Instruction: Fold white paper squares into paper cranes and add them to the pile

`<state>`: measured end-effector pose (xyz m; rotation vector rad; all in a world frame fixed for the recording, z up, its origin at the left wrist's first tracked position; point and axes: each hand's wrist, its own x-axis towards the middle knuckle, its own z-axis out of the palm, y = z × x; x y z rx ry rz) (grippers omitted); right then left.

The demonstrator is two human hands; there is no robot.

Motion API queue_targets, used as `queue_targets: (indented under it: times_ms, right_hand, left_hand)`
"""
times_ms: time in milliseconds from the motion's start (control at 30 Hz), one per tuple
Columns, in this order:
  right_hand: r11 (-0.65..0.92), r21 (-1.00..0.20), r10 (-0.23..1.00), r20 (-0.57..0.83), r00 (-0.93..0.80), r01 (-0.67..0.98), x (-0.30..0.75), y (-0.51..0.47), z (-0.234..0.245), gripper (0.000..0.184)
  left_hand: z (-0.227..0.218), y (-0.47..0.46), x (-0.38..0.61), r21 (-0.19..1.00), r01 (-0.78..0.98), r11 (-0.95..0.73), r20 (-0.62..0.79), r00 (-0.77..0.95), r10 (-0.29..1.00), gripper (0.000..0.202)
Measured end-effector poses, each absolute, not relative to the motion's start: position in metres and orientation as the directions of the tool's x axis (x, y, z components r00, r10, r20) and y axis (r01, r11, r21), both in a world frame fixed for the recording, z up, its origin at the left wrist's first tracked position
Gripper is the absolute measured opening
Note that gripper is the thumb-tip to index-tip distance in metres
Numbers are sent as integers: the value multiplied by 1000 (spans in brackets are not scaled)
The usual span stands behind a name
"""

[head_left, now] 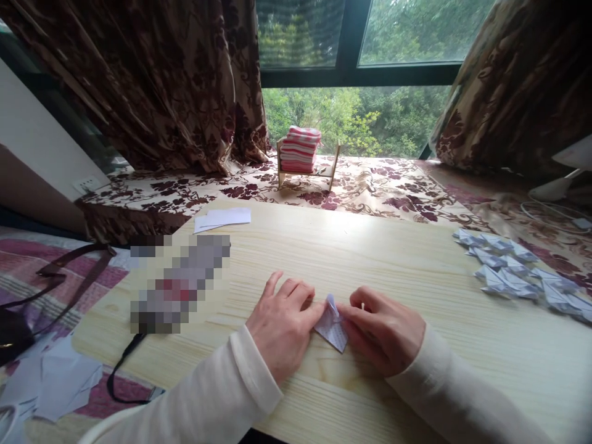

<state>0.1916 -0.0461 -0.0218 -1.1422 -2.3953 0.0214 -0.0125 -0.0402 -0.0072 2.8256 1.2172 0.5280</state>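
Observation:
A small folded piece of printed paper (333,332) lies on the wooden tabletop between my two hands, one narrow flap standing up at its far end. My left hand (284,320) rests at its left, the thumb against the paper's upper left edge and the other fingers bent on the table. From the right, my right hand (388,327) holds the paper's other edge, its fingers curled and the index finger near the raised flap. The undersides of both hands are hidden.
Several folded paper pieces (509,271) sit at the table's right edge. White paper strips (224,217) lie at the far left of the table (370,246). A blurred-out object (178,287) with a black strap is at left. Loose sheets (58,379) lie on striped bedding. Folded cloths (300,151) stand on the window sill.

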Motion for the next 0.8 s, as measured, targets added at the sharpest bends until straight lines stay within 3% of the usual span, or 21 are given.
queue_targets:
  times_ms: [367,667,800]
  right_hand:
    - [639,-244,753,388,-531,729,192,-46,-21,29]
    - [647,-313,759,353,-547,696,195,-44,-21,34]
    - [648,-291,757,340,-557,703,195,-43,-19,34]
  left_hand:
    - [-8,-42,-12,85,698,-711,357,645,675,29]
    - [-5,-49,-9,111,706,-699,373,622,688,29]
    - [-6,-54,-5,118,696,-708,404,618,674,30]
